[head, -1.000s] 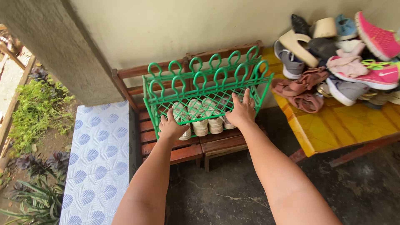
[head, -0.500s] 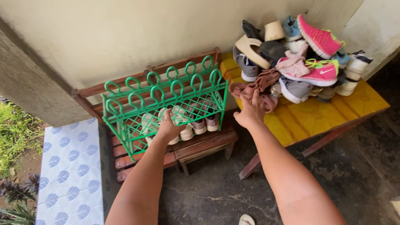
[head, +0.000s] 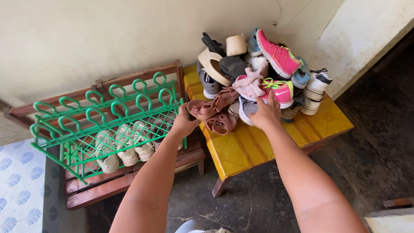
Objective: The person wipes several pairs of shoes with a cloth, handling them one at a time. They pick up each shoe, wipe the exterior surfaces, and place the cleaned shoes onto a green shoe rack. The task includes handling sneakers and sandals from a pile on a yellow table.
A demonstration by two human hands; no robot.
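The left hand (head: 183,123) is at the right end of the green wire rack (head: 103,123), close to a brown strappy sandal (head: 207,108) that lies at the left edge of the yellow table (head: 254,144). The fingers seem to curl toward the sandal's heel, but I cannot tell if they really grasp it or only touch it, since the back of the hand hides them.

The right hand (head: 265,113) reaches into the pile of shoes on the yellow table. Its fingers are spread and lie on a pink sneaker with green laces (head: 276,90), with the palm over a grey shoe with a white sole (head: 246,110) — it touches them, and it is not closed around anything that I can see.

The pile is against the pale wall (head: 108,39). On top is another pink sneaker (head: 278,56), tilted with its sole up to the right. A beige slide sandal (head: 213,67) leans at the left of the pile, and a second brown sandal (head: 221,124) lies just below the first one.

The green rack stands on a low wooden bench (head: 129,181) beside the table — under its wire shelf a row of white sneakers (head: 125,149) is seen. At the far left there is a white surface with blue leaf pattern (head: 19,190). The floor is dark concrete (head: 258,207).
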